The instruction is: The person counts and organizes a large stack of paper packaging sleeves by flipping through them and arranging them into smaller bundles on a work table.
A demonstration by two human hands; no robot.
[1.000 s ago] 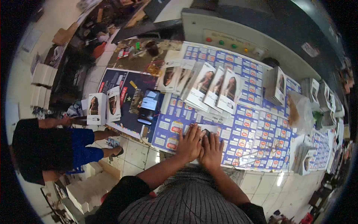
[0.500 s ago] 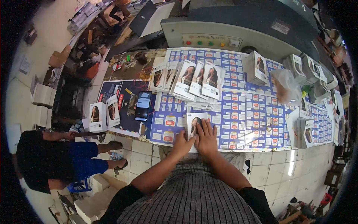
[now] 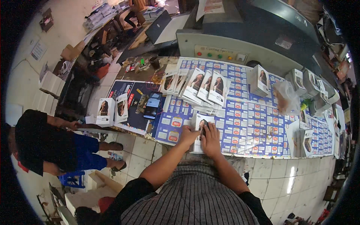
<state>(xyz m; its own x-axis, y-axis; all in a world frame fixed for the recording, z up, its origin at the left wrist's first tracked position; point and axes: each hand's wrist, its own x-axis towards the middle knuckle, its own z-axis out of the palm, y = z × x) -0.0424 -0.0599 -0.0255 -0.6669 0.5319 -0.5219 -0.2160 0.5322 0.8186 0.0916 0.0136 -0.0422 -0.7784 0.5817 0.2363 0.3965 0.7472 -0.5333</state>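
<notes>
A small stack of white printed cards (image 3: 198, 119), showing a picture of long dark hair, lies near the table's front edge. My left hand (image 3: 187, 137) grips its left side, the thumb over the top and the other fingers partly hidden. Flat on the right part of the stack lies my right hand (image 3: 211, 141), fingers stretched forward. Just beyond is a fanned, overlapping pile of similar cards (image 3: 200, 85).
Blue printed sheets (image 3: 249, 127) cover the table. A phone (image 3: 153, 105) and two card stacks (image 3: 106, 112) lie left; an upright stack (image 3: 258, 80) and a plastic bag (image 3: 288, 98) stand right. Behind is a grey machine (image 3: 225, 43) with buttons. Another person (image 3: 56, 144) stands at left.
The view has tilted, shifting the scene slightly. Both hands stay on the stack, whose front side edge now shows more thickness. The other person's arm has moved a little.
</notes>
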